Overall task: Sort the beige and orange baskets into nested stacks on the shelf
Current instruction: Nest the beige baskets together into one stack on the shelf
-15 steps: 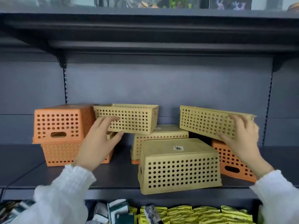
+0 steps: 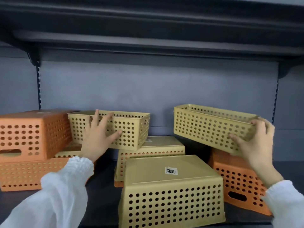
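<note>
Reaching onto the shelf [image 2: 102,204] with both hands.

Our left hand [image 2: 98,137] lies spread on the near wall of the deep beige basket [image 2: 133,129]. The fingers are fanned and nearly straight, with their tips up at the rim and the thumb low to the right. We cannot tell whether any tip hooks over the rim. This basket is mouth-up, left of the shelf's middle and toward the back panel [image 2: 148,89]. Its left corner is close beside the upturned orange basket [image 2: 24,132], which tops a second orange basket [image 2: 21,175] at the left end.

Our right hand [image 2: 255,145] grips the right end of the long beige basket [image 2: 205,124], fingers curled over the rim and thumb under along the near wall. The basket is mouth-up and tilted, its right end lower, toward the shelf's right end. It is just above the tipped orange basket [image 2: 238,183]; we cannot tell if they touch.

At the front edge, right of middle, sits the upturned beige basket [image 2: 172,204], a white label [image 2: 171,171] on its base. Behind it the rear upturned beige basket [image 2: 151,150] covers an orange one whose corner shows at its foot.

A dark strip of shelf floor runs from the left stack to the front basket, and our left sleeve [image 2: 65,186] crosses it. Open air runs from the basket rims up to the upper shelf [image 2: 148,40]
</note>
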Available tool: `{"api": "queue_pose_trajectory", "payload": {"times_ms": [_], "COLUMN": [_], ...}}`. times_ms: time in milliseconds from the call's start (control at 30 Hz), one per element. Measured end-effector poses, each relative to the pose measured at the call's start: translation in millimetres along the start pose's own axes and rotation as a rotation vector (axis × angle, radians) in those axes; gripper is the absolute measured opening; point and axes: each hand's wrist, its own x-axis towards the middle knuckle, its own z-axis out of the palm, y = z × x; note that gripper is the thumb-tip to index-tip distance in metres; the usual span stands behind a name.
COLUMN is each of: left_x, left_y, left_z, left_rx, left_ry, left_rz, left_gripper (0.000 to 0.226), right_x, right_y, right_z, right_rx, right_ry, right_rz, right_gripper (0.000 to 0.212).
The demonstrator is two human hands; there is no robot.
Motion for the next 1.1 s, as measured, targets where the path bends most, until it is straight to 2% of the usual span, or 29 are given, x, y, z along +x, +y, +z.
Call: {"api": "queue_pose_trajectory", "payload": {"times_ms": [200, 333, 433, 500, 600, 700, 833, 967, 1033, 1100], "left_x": [0.8, -1.7, 3.3, 15.3, 38.8, 62.5, 83.3, 93.9, 96.8, 98.1], "left_y": [4.8, 14.6, 29.9, 40.4, 54.0, 61.3, 42.5, -4.3, -28.9, -47.4], "left_z": [12.1, 14.9, 7.8, 0.0, -13.8, -26.3, -40.1, -59.0, -65.3, -66.2], "left_rx": [0.009, -0.002, -0.004, -0.131, -0.498, -0.692, -0.85, -0.815, -0.773, -0.717], "left_ry": [0.108, 0.116, 0.161, 0.17, 0.079, 0.013, 0.037, 0.131, 0.12, 0.087], "left_rz": [0.01, -0.015, 0.053, 0.108, 0.074, 0.085, 0.138, -0.042, -0.095, -0.131], "left_gripper": [0.065, 0.072, 0.086, 0.092, 0.101, 0.105, 0.076, 0.098, 0.097, 0.097], "right_x": [18.5, 24.0, 31.5, 38.6, 46.5, 41.8, 25.4, 18.3, 14.2, 11.0], "right_y": [-11.1, -18.3, -36.3, -57.3, -90.8, -118.8, -155.3, -182.5, -194.7, -203.6], "right_z": [24.9, 34.9, 37.9, 41.8, 52.5, 71.5, 105.4, 136.9, 149.4, 160.0], "right_rx": [0.089, 0.137, 0.194, 0.252, 0.339, 0.439, 0.527, 0.603, 0.653, 0.656], "right_ry": [0.037, 0.058, 0.118, 0.145, 0.152, 0.089, -0.044, -0.253, -0.373, -0.41], "right_rz": [-0.068, -0.106, -0.197, -0.244, -0.289, -0.269, -0.253, -0.272, -0.265, -0.27], "right_gripper": [0.065, 0.064, 0.06, 0.058, 0.058, 0.058, 0.062, 0.074, 0.083, 0.087]}}
